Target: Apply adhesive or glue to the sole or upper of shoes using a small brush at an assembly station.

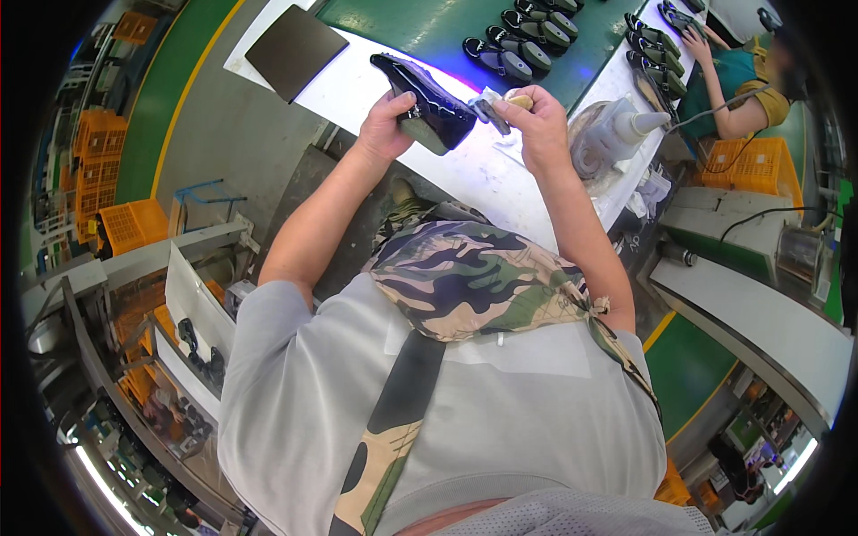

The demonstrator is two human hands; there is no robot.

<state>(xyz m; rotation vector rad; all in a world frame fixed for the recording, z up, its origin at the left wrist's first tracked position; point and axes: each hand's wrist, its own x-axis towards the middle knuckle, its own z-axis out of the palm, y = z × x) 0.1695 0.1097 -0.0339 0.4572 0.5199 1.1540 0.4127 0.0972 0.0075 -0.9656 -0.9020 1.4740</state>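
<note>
My left hand grips a glossy black shoe by its side, with the grey-green sole side turned down toward me. The fingers behind the shoe are hidden. Just right of the shoe's lower end, my right hand pinches a crumpled grey-white cloth. A small tan piece shows by the fingers; I cannot make out what it is. The cloth is close to the shoe, and whether they touch is unclear. Both hands are over a white worktable.
A cloudy squeeze bottle stands right of my right forearm. A dark flat board lies at the table's far left. Several black sandals rest on a green belt. A co-worker handles sandals at right. Orange crates stand left.
</note>
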